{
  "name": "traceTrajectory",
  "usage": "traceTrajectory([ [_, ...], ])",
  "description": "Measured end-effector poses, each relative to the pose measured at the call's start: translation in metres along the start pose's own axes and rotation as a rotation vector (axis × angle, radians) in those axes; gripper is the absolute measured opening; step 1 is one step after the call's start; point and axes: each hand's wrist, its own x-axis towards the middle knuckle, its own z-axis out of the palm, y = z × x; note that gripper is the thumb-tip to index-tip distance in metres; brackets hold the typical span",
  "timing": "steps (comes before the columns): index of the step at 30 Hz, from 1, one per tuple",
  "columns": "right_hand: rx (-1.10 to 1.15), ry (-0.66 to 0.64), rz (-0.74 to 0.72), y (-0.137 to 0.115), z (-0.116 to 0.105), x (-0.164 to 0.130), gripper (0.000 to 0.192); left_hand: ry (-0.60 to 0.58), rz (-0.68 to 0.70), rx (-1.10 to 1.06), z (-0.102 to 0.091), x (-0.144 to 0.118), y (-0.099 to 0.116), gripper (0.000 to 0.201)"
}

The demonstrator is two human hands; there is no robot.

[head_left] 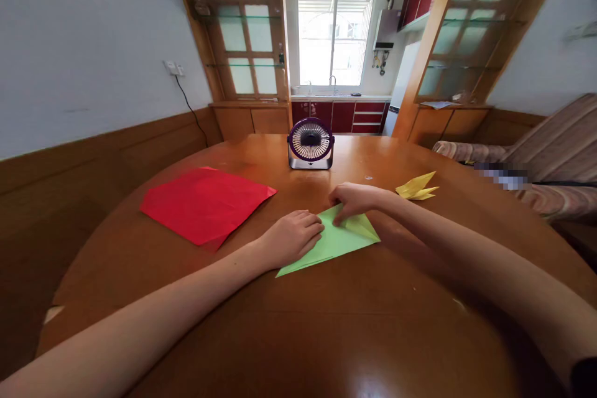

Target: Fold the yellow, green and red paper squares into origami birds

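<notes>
A folded sheet of light green paper (326, 245) lies on the table in front of me, roughly a triangle with its long edge toward me. My left hand (291, 237) rests flat on its left part, fingers stretched toward the middle. At the far edge, my right hand (354, 200) is bent over the paper, thumb pressed to the surface and fingers curled at the edge. A flap with a crease shows right of that thumb, running to the right corner. Part of the paper is hidden under both hands.
Red paper sheets (205, 208) lie at the left. A yellow folded paper figure (416, 186) sits beyond my right forearm. A small purple fan (311, 143) stands at the far side of the round wooden table (321, 342). A striped sofa (555, 149) is at the right.
</notes>
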Motion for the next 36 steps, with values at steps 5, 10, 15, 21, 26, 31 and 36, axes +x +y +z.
traceTrajectory([
  [5,-0.038,0.135,0.021,-0.010,0.008,-0.020,0.022,0.002,-0.010,-0.099,0.003,-0.002,-0.002,0.030],
  [10,0.017,0.258,0.014,-0.009,0.015,-0.034,0.016,-0.028,-0.024,-0.114,0.003,-0.003,-0.003,0.029],
  [15,0.291,0.361,0.006,0.006,0.026,-0.033,0.019,-0.061,0.024,-0.127,0.002,-0.002,-0.005,0.035],
  [21,0.781,0.402,0.094,0.031,0.049,-0.025,0.030,-0.080,0.065,-0.108,-0.002,-0.001,-0.004,0.039],
  [26,1.084,0.359,0.156,0.033,0.058,-0.028,0.030,-0.060,0.085,-0.126,-0.004,-0.001,-0.004,0.037],
  [31,1.050,0.437,0.092,0.024,0.059,-0.033,0.030,-0.071,0.098,-0.123,-0.004,-0.001,-0.004,0.038],
  [36,0.818,0.540,-0.035,0.019,0.063,-0.037,0.030,-0.103,0.102,-0.130,-0.005,0.000,-0.003,0.040],
])
